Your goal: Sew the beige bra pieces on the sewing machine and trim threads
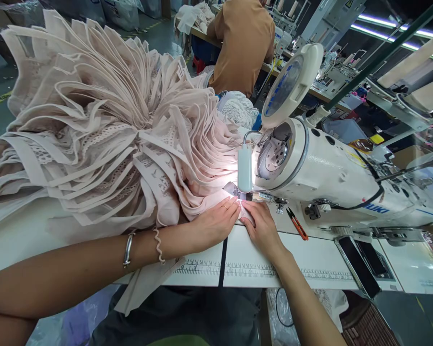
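A pale pink fabric piece (209,201) lies under the presser-foot area of a white sewing machine (303,154), lit by a small lamp (244,168). My left hand (216,221) rests flat on this fabric, fingers stretched toward the needle area. Just right of it, my right hand (261,226) lies with its fingers extended and its thumb apart, touching the fabric's front edge. The fingertips of both hands come close together before the needle, which is too small to make out. A big heap of pale pink garment pieces with lace (130,129) spreads left of the machine.
Orange-handled thread snips (298,225) lie right of my right hand. A phone (357,266) sits at the table's front edge, near a printed ruler strip (248,270). A round hinged cover (292,86) stands above the machine head. Ahead, a person in a brown shirt (241,48) sits.
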